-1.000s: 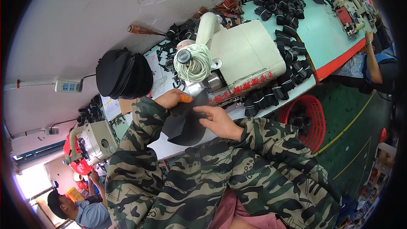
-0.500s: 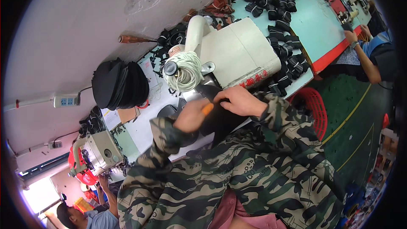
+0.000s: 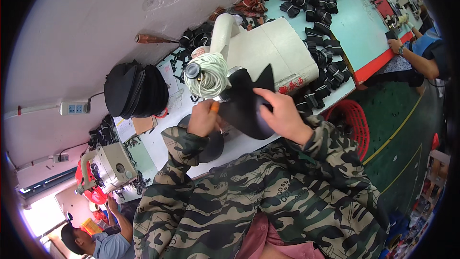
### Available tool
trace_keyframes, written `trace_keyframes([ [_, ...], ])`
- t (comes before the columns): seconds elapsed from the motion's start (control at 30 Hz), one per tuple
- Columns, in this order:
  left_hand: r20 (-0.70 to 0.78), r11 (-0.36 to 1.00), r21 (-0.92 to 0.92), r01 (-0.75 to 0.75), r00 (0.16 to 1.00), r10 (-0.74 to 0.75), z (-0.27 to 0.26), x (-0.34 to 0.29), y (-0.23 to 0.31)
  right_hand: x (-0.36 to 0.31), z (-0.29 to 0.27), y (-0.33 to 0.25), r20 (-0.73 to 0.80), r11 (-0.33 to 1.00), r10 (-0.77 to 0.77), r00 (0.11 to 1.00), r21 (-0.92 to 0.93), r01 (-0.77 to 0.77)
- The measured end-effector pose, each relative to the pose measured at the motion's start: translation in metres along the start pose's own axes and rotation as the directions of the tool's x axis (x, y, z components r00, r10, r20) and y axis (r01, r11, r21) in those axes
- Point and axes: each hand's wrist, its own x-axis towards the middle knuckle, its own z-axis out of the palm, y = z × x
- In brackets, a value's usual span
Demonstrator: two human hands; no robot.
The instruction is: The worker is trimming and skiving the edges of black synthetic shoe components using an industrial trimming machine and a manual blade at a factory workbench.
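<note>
Relative to the white sewing machine (image 3: pixel 268 52), the right hand (image 3: pixel 280 115) has moved from below the machine up to its front edge, lifting the black fabric piece (image 3: pixel 247 103) upright against it. The left hand (image 3: pixel 203 119), gripping an orange-handled tool (image 3: pixel 214 107), has closed in beside the fabric.

- I'm seeing the fabric piece (image 3: pixel 244 108) lying before the sewing machine (image 3: pixel 268 55).
- Stacked caps (image 3: pixel 135 89) are sitting to its left.
- A basket (image 3: pixel 352 120) is standing right, below the table (image 3: pixel 364 29).

Black fabric piece (image 3: pixel 247 103), held upright
</note>
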Motion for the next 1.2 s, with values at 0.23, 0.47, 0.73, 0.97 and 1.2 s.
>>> trace_keyframes([
  [0.23, 0.020, 0.998, -0.033, -0.061, 0.998, 0.062, 0.011, 0.011, -0.002, 0.038, -0.056, -0.020, 0.103, 0.996, 0.085, 0.991, -0.001, -0.085],
  [0.47, -0.072, 0.439, 0.891, -0.118, 0.917, 0.391, -0.062, 0.002, -0.114, 0.065, -0.091, -0.029, -0.255, 0.766, -0.503, 0.826, -0.574, 0.289],
  [0.73, 0.035, 0.269, 0.956, -0.119, 0.955, 0.295, -0.050, -0.004, -0.119, -0.010, -0.005, 0.002, 0.392, 0.984, -0.114, 0.913, -0.080, 0.158],
  [0.97, 0.609, 0.549, 0.658, -0.515, 0.793, 0.014, -0.039, -0.045, -0.033, -0.024, -0.002, 0.022, 0.691, 0.978, -0.174, 0.701, 0.203, 0.043],
  [1.2, 0.578, 0.993, 0.044, 0.111, 0.808, -0.116, -0.050, -0.026, 0.010, -0.019, 0.033, -0.001, 0.477, 0.947, 0.060, 0.877, 0.250, -0.201],
])
